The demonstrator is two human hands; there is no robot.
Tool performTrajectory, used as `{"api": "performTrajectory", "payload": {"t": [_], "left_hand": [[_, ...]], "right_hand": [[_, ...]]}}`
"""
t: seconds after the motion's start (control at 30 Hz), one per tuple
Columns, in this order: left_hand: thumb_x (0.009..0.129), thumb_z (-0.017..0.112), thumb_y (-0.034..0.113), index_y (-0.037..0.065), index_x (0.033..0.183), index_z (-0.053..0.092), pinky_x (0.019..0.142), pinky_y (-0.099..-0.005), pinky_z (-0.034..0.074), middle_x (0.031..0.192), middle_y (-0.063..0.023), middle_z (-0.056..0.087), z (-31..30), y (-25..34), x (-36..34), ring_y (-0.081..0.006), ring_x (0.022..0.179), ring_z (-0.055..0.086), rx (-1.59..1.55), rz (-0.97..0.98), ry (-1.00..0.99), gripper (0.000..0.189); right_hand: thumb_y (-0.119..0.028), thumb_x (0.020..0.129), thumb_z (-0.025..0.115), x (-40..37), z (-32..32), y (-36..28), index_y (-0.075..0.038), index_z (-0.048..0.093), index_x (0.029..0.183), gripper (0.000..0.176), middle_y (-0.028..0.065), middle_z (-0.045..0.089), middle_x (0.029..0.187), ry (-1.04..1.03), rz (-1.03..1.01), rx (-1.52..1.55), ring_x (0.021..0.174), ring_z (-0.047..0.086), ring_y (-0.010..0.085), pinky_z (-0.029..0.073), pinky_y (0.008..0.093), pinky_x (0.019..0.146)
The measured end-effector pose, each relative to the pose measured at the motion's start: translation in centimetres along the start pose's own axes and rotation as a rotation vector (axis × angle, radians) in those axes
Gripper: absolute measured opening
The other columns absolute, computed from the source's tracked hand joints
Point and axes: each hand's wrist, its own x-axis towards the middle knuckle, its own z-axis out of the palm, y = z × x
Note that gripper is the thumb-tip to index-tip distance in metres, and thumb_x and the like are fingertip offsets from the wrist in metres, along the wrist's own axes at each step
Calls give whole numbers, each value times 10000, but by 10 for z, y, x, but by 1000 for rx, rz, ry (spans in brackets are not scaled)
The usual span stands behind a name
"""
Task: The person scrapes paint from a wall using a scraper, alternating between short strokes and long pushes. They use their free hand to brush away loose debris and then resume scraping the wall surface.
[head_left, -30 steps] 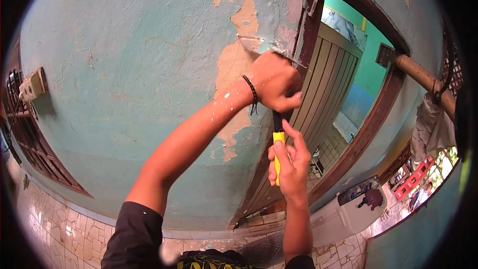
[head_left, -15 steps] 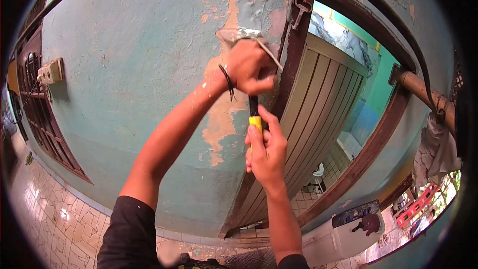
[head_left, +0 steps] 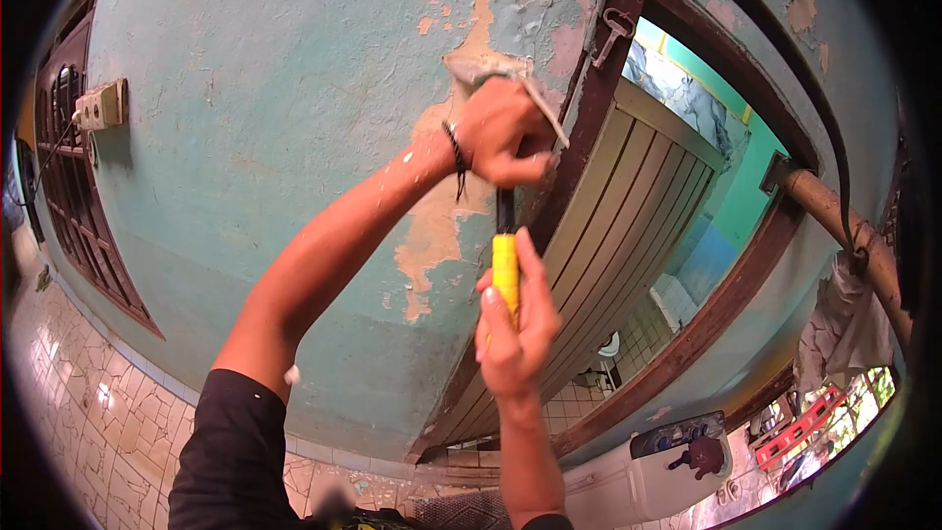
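Observation:
My left hand (head_left: pixel 505 132) is closed near the wall (head_left: pixel 275 118), around the upper part of a scraper with a black shaft. The scraper's yellow handle (head_left: pixel 505 270) points down, and my right hand (head_left: pixel 518 324) wraps its lower part. Most of the scraper's head is hidden behind my left hand; a thin pale strip (head_left: pixel 547 113) sticks out to the right of the knuckles. Around my left hand the blue-green paint is peeling, baring a beige patch (head_left: pixel 432 236). White flecks dot my left forearm, and a pale chip (head_left: pixel 292 374) shows beside the elbow.
Right of my hands stands a dark door frame (head_left: pixel 589 88) with a slatted door (head_left: pixel 599 226). A wall socket (head_left: pixel 101 105) and a brown shutter (head_left: pixel 74 167) are at left. A pipe (head_left: pixel 844 211) with hanging cloth (head_left: pixel 844 319) juts out at right. Below lies a tiled floor (head_left: pixel 98 412).
My right hand has slid lower on the yellow handle, so more of it shows. The left hand stays closed by the peeling patch. The view has shifted slightly.

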Motion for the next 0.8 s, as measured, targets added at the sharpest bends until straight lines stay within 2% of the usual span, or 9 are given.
{"api": "performTrajectory", "payload": {"t": [0.07,0.13,0.23,0.37,0.47,0.63,0.73,0.77,0.8], "left_hand": [[731,650,425,57,561,474,511,-445,365,536,-113,453,-17,-3,22,-336,515,498,-13,-35,-13,441],[748,631,442,72,549,532,505,-464,407,539,-126,527,-21,-1,26,-370,511,538,17,-42,-11,432],[751,637,458,68,549,538,507,-473,407,536,-133,526,-17,5,17,-378,523,558,11,-25,18,450],[746,636,453,66,549,561,519,-478,433,533,-145,533,-10,10,-1,-387,531,575,12,5,-32,441],[717,649,413,69,534,504,498,-453,377,523,-122,487,-26,-10,25,-352,507,531,62,75,24,417],[757,624,408,45,551,472,511,-467,358,524,-137,458,-62,-43,71,-357,498,487,117,59,22,444],[777,622,420,33,574,480,525,-477,363,541,-154,462,-62,-39,68,-388,527,482,139,51,18,460],[741,618,422,45,554,562,518,-481,415,554,-157,537,-59,-35,62,-395,529,543,143,60,61,425],[768,623,411,38,570,497,525,-480,379,533,-146,470,-55,-28,52,-379,527,519,85,22,49,441]], "right_hand": [[-27,993,554,18,-1,-22,58,426,1552,580,32,615,958,-18,2,7,809,522,70,452,203,713],[-37,996,555,20,-1,-40,69,416,1555,586,12,589,924,-17,23,9,732,492,50,419,192,644],[-49,996,554,10,5,-40,63,411,1561,593,10,588,904,-11,80,4,645,448,30,370,185,563],[-76,995,562,-7,10,-19,69,426,1548,587,2,587,910,22,63,-1,644,450,32,375,186,566],[-63,997,557,25,12,-10,71,428,1545,579,2,590,924,18,-84,-37,632,436,29,365,191,553],[-38,992,540,76,28,-46,52,411,1559,589,1,558,856,-21,-65,92,550,403,18,313,200,479],[-34,987,530,71,30,-57,50,402,1566,600,4,559,836,-27,-23,84,531,403,21,311,205,465],[-35,986,528,62,32,-60,51,400,1568,602,5,563,834,-29,-12,76,534,404,21,314,205,467],[-35,985,525,52,33,-60,52,398,1569,604,6,566,832,-30,-6,68,536,405,22,318,204,470]]}}
